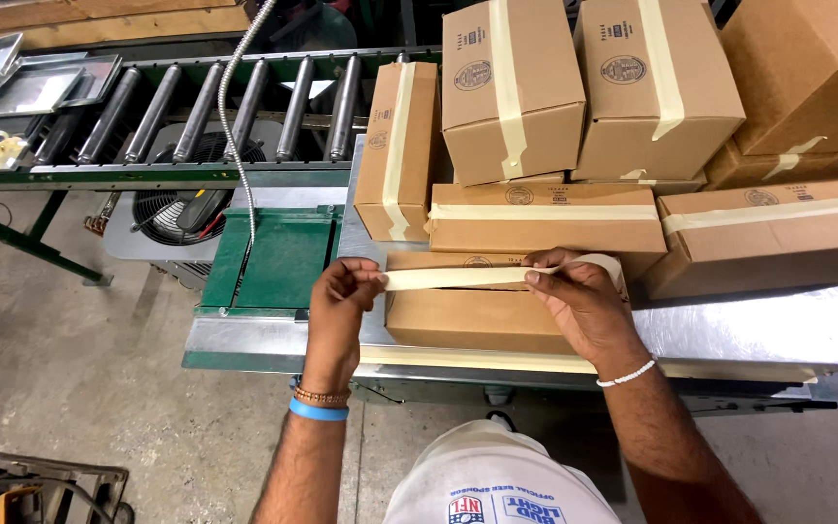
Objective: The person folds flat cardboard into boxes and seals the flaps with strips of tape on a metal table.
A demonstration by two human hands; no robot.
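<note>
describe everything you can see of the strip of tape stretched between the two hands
The strip of tape is pale cream and papery-looking, pulled taut and nearly level. The left hand pinches its free end; the right hand holds the other end, where it comes off a roll mostly hidden by the fingers. It runs just above the closed cardboard box on the metal table; whether it touches the box is unclear.

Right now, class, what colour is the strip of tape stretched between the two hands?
Pale cream or beige tape, seen in the head view.

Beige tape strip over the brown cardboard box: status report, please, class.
Left hand and right hand pinch beige tape strip taut. Brown cardboard box beneath, unsealed. Nothing in the way.
</note>
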